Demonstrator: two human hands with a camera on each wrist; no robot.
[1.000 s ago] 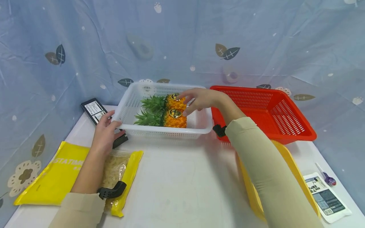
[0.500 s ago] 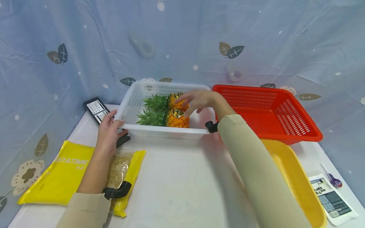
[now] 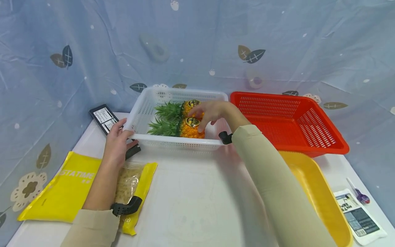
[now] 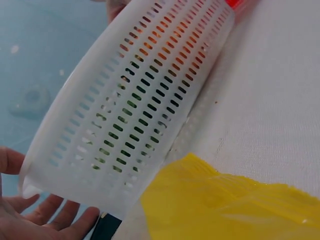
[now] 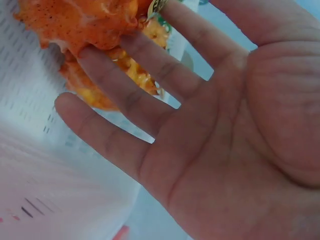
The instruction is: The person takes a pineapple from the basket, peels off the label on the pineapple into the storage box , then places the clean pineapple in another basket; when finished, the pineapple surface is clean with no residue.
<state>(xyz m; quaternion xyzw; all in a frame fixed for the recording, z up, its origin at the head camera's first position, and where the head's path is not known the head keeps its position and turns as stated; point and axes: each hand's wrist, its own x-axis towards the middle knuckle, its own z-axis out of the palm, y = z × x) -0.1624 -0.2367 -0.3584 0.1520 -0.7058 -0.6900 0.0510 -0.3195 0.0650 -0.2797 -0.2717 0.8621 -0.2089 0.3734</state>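
Two pineapples with orange bodies, green leaf crowns and dark-and-gold labels lie side by side in a white slotted basket (image 3: 172,139). The front pineapple (image 3: 191,131) partly covers the one behind (image 3: 186,109). At the basket's left front corner, my left hand (image 3: 115,145) grips the rim. In the left wrist view, its fingers curl beneath the rim beside the basket's wall (image 4: 145,100). My right hand (image 3: 213,111) reaches over the pineapples' right ends. From the right wrist, the palm (image 5: 210,135) faces the camera with fingers extended, fingertips right at an orange pineapple (image 5: 80,20).
A red basket (image 3: 334,140) stands right of the white one, with a yellow tray (image 3: 318,178) in front. At the right lie a white packet (image 3: 359,219) and a purple-ended stick (image 3: 361,196). At the left are a yellow bag (image 3: 68,192) and a black labelled box (image 3: 103,118).
My right hand has lowered slightly over the pineapples, its thumb now at the front one. My left hand has stayed on the basket's corner. The head view has shifted a little.
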